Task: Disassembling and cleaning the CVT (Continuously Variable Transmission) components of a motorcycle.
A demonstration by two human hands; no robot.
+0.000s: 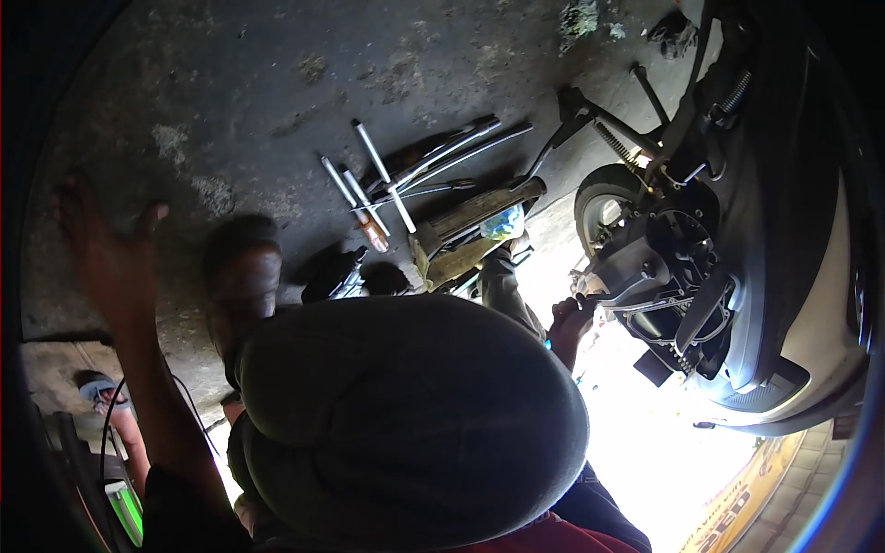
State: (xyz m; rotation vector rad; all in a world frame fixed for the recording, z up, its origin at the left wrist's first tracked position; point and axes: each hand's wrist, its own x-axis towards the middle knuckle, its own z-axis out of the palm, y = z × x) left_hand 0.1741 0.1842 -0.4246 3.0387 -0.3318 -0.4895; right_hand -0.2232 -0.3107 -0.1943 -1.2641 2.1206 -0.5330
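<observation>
My left hand (106, 249) is held out at the far left over the dark floor, fingers and thumb spread, holding nothing. It is slightly blurred. On the right, my right hand (572, 323) is closed at the lower side of a motor scooter's engine (659, 318), where part of the casing stands open; what the fingers hold there cannot be made out. A large rounded grey cloth shape (415, 424), like a cap, fills the lower middle and hides much of both arms. The scooter (793, 276) has dark and pale panels, with its wheel (604, 207) toward the middle.
Several metal hand tools lie on the floor, among them a T-handle wrench (385, 175) and a screwdriver (373, 230). Beside them is an open toolbox (442, 249). A sandalled foot (106, 394) shows at left. A yellow banner (737, 498) lies at lower right.
</observation>
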